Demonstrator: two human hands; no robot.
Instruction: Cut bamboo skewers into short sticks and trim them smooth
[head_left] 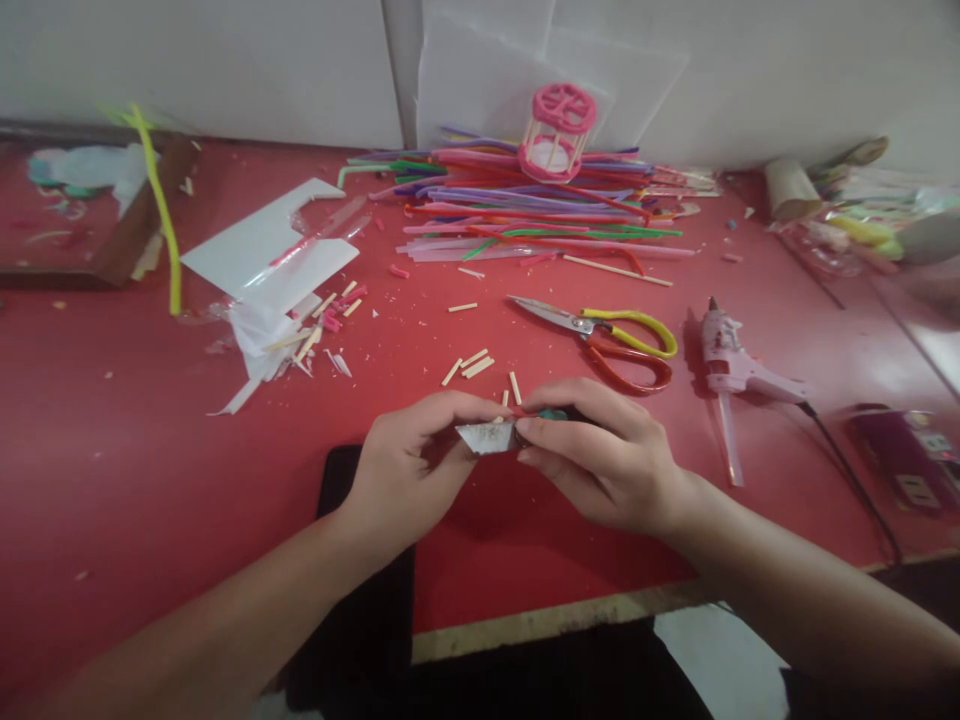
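Note:
My right hand (607, 455) is closed around a small cutter with a wide grey blade (487, 437); a bit of its green handle (553, 414) shows between the fingers. Close to the blade's left end, my left hand (420, 455) has thumb and fingers pinched at a small pale wooden piece (498, 420), mostly hidden. Just beyond the hands, several short cut sticks (477, 366) lie on the red table (405, 340). Scissors (592, 335) with one yellow and one red handle rest behind my right hand.
A pink glue gun (739, 370) with a cord lies at the right, near a purple box (904, 455). Coloured pipe cleaners (525, 205) and a pink round cage (559, 135) are at the back. White card (262, 245) and scraps lie left. A black object (341, 480) is beneath my left arm.

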